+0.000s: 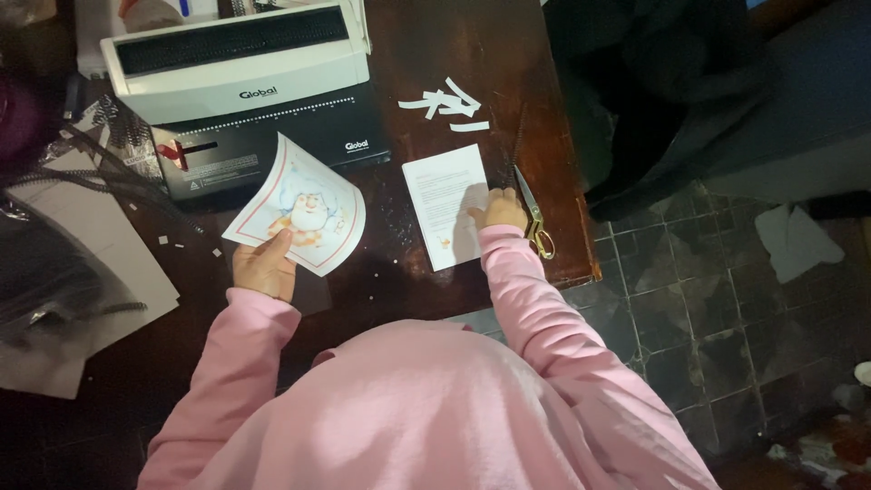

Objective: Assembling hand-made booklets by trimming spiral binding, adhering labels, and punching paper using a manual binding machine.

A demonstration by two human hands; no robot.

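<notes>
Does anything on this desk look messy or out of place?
Yes. Loose white paper strips lie scattered near the table's far edge, and tiny paper bits dot the dark wood by the binding machine. The scissors sit close to the table's right edge.

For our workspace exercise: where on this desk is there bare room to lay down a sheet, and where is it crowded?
Bare wood lies between the picture sheet and the text sheet, and above the paper strips. It is crowded at the left, around the binding machine and loose papers.

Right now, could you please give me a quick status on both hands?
Left hand holds curled illustrated paper sheet. Right hand rests on white printed sheet. Gold-handled scissors beside it.
</notes>
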